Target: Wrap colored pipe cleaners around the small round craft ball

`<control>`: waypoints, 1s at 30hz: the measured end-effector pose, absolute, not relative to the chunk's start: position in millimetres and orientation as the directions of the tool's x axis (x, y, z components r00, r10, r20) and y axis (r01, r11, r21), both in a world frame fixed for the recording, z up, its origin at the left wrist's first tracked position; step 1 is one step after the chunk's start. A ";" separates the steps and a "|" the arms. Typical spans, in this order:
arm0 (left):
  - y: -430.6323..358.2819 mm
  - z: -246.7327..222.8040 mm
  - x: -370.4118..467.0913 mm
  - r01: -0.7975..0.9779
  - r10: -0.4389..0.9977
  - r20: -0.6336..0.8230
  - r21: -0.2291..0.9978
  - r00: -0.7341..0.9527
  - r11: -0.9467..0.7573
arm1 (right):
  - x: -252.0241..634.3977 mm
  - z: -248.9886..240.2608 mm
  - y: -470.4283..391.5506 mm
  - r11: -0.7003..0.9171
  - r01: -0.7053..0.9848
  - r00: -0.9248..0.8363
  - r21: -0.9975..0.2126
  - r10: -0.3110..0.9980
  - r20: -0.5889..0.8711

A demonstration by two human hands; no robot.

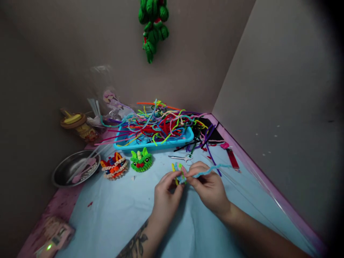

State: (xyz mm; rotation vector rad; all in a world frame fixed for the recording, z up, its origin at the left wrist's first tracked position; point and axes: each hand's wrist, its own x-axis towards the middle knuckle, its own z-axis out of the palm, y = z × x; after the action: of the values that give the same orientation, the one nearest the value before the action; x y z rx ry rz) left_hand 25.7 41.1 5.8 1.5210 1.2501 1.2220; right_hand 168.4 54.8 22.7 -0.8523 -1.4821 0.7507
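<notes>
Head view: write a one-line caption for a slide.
Both hands pinch a multicoloured fuzzy piece and a blue strand near scissors and a tray of tangled stems.

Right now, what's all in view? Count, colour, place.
piece: one, multicoloured, centre
strand: one, blue, beside piece
scissors: one, silver, past piece
tray: one, blue, back
pipe cleaners: many, mixed, in and around tray
figures: two, green and orange, before tray
bowl: one, silver, left
beads: many, white, in bowl
pot: one, yellow, back left
device: one, pink, front left
strip: one, red, right
sheet: one, black, back right
bundle: one, green, hanging above
cover: one, blue, tabletop
left hand: one, on piece
right hand: one, on strand
</notes>
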 end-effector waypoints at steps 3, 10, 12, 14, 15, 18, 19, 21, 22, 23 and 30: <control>43.3 7.9 24.5 0.133 0.995 0.096 0.987 -0.017 -0.093 | 169.5 26.2 53.9 0.540 0.100 -0.026 -0.836 0.841 0.540; 55.2 12.3 10.9 -0.512 0.957 -0.279 0.835 -0.078 0.202 | 168.2 23.2 52.9 0.442 -0.095 -0.169 -0.892 0.876 0.452; 56.8 14.1 8.1 -0.585 0.953 -0.294 0.787 -0.078 0.195 | 166.4 20.7 51.5 0.415 -0.129 -0.229 -0.901 0.871 0.434; 57.2 15.2 6.5 -0.625 0.951 -0.297 0.759 -0.083 0.182 | 164.6 18.3 50.9 0.408 -0.136 -0.216 -0.903 0.877 0.429; 57.2 15.4 6.1 -0.640 0.951 -0.296 0.749 -0.089 0.174 | 164.0 17.2 51.3 0.402 -0.134 -0.201 -0.906 0.884 0.422; 55.8 15.2 6.3 -0.667 0.953 -0.289 0.728 -0.089 0.158 | 162.8 13.7 54.5 0.346 -0.143 -0.148 -0.927 0.919 0.366; 55.2 15.1 6.8 -0.672 0.954 -0.288 0.724 -0.088 0.157 | 162.6 12.6 55.9 0.320 -0.156 -0.128 -0.934 0.931 0.341; 54.0 14.9 8.1 -0.671 0.953 -0.289 0.725 -0.088 0.158 | 162.4 10.6 58.4 0.281 -0.184 -0.094 -0.942 0.949 0.302; 53.7 14.9 8.7 -0.665 0.953 -0.291 0.729 -0.090 0.160 | 162.4 9.7 59.2 0.268 -0.196 -0.091 -0.943 0.953 0.290; 53.7 14.9 9.1 -0.659 0.951 -0.293 0.736 -0.099 0.158 | 162.3 9.0 59.9 0.262 -0.205 -0.094 -0.943 0.954 0.285; 58.7 16.2 6.0 -0.707 0.936 -0.323 0.695 -0.142 0.133 | 156.8 2.2 62.9 0.212 -0.122 -0.022 -0.970 0.976 0.216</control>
State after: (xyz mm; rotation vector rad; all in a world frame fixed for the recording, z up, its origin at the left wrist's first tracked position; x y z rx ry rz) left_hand 6.0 58.7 16.2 0.3283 0.9073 1.4657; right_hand 156.8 62.9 2.2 -0.9467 -1.2409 1.1277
